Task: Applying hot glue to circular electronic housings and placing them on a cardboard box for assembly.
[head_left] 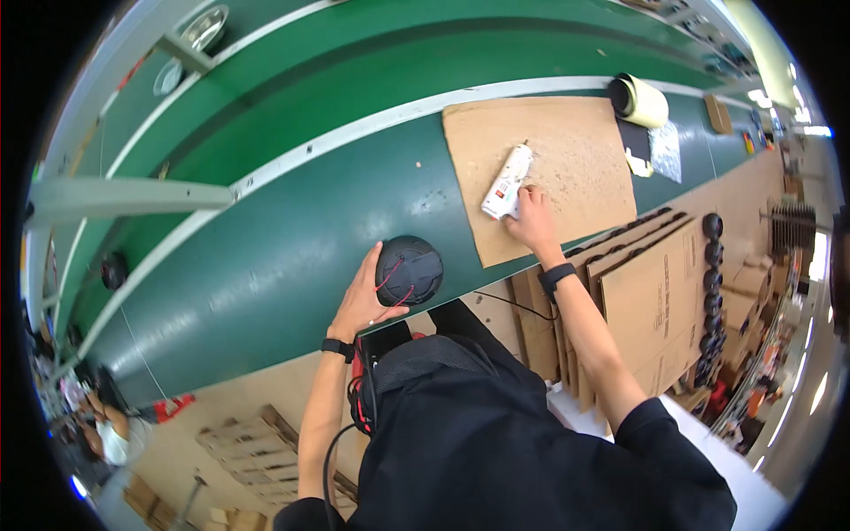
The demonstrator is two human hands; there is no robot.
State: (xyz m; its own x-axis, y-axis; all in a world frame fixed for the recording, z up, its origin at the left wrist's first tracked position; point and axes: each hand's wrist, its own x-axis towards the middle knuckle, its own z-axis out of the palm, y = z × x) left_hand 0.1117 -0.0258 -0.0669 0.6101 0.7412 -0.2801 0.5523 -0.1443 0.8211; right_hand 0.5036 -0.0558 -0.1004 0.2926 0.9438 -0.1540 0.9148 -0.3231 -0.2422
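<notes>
My left hand (359, 296) curls around the near left side of a round black part (411, 271) on the green bench. It looks like a speaker unit, with two thin red wires across its upper face. Farther right, my right hand (534, 221) has its thumb and fingers closed at the lower end of a white tube (508, 182) with a narrow tip, which looks like a glue tube. The tube lies slanted over a stained cardboard sheet (567, 150), tip pointing away from me. Part of its lower end is hidden by my fingers.
A yellowish roll (651, 103) and a silvery sheet (665, 150) sit beyond the cardboard on the green bench (266, 292). Flattened boxes (655, 283) stand upright below its edge at right, beside stacked black round parts (712, 279). Another person (108, 434) is at far left.
</notes>
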